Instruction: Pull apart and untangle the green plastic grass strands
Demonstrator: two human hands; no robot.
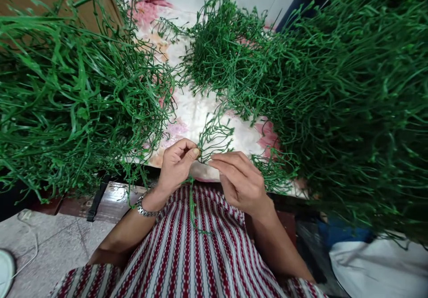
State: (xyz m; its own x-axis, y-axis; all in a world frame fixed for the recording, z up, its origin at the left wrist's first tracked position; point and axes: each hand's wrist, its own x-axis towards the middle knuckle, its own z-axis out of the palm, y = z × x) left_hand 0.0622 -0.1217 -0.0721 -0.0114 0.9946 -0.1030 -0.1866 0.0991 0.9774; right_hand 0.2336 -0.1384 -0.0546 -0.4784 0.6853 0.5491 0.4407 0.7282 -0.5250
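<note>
My left hand [179, 162], with a metal watch at its wrist, pinches the base of a small spray of thin green stems [216, 137] between thumb and forefinger. The stems fan out away from me over the floral cloth [190, 111]. Just right of the spray is my right hand [239, 177], its fingers extended close together near the lower stems. Whether anything lies between those fingertips is too small to tell. A loose green strand [192, 209] hangs below my left hand over the striped garment.
Large heaps of green artificial stems stand at the left [73, 97], at the top middle [227, 44] and along the right [351, 102]. Behind them are a cardboard box [110, 4] and a dark container [301, 2]. A white bag [374, 267] lies at the lower right.
</note>
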